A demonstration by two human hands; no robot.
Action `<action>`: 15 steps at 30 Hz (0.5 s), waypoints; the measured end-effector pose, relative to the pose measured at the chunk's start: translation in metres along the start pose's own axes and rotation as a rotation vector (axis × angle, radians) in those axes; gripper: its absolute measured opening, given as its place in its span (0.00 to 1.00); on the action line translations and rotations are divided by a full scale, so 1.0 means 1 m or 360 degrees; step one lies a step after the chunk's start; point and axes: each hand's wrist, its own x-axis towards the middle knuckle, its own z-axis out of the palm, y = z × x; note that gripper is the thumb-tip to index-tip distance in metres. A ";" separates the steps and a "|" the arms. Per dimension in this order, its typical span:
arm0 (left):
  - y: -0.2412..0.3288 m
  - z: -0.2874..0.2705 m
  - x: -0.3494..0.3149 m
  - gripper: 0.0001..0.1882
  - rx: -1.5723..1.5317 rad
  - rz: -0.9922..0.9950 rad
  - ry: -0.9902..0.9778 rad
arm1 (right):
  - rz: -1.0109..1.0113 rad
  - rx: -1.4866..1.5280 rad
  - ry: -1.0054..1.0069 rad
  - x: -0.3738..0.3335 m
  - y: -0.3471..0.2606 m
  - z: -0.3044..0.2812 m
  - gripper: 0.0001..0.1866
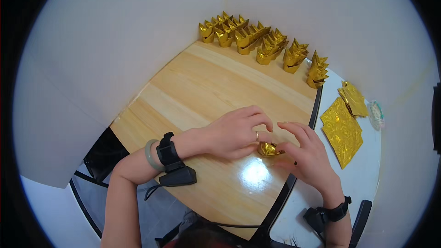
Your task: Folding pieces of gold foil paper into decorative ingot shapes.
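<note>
A small folded gold-foil paper ingot (267,149) is held low over the wood-grain tabletop between my two hands. My left hand (235,132) reaches in from the left, its thumb and lower fingers at the ingot's left end while the index finger arches above. From the other side, my right hand (308,155) has its thumb against the right end, with the index and middle fingers curved and raised. The fingers partly cover the ingot, so its lower side is hidden.
Several rows of nested gold paper ingots (250,38) line the far table edge by the wall. On the white surface (328,190) at right lie a diamond-turned stack of gold foil sheets (343,131), a second gold stack (355,99) and a round clear-and-teal item (376,115).
</note>
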 end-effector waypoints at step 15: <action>-0.006 0.005 -0.002 0.06 0.0172 0.0168 0.0160 | -0.0001 0.0117 -0.0015 0.001 -0.002 -0.004 0.14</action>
